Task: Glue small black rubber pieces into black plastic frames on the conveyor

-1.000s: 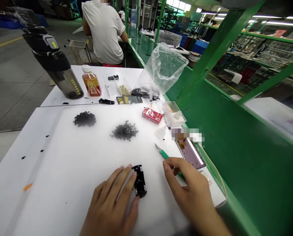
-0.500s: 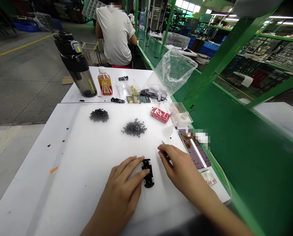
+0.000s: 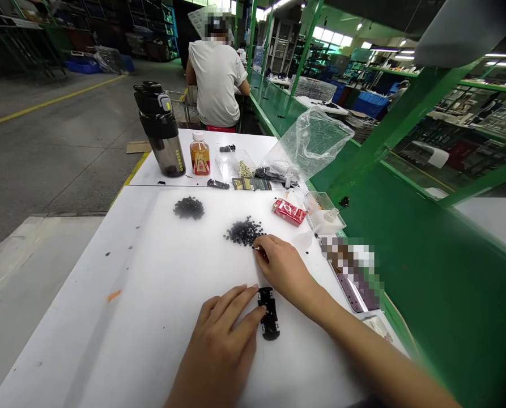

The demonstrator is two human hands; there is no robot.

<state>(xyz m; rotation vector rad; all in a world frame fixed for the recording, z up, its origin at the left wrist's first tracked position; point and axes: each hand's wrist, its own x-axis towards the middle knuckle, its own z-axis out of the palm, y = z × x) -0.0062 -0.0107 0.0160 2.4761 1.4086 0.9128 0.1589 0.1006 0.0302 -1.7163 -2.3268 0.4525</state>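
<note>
Reaching across a white plastic work board (image 3: 125, 345), a person's right hand (image 3: 281, 270) dips its pinched fingertips (image 3: 256, 250) to the edge of a loose heap of small black plastic pieces (image 3: 243, 232); whether a piece is caught between them is too small to tell. The left hand (image 3: 221, 345) lies open and unclenched, fingers extended, their tips just touching a narrow black plastic part (image 3: 269, 320) that sits on the board directly below the right wrist. A second, tighter heap of black pieces (image 3: 188, 208) lies farther up the board. Both heaps look plentiful, suggesting much of the stock is unused, while how many pieces already sit on the narrow part cannot be made out.
</note>
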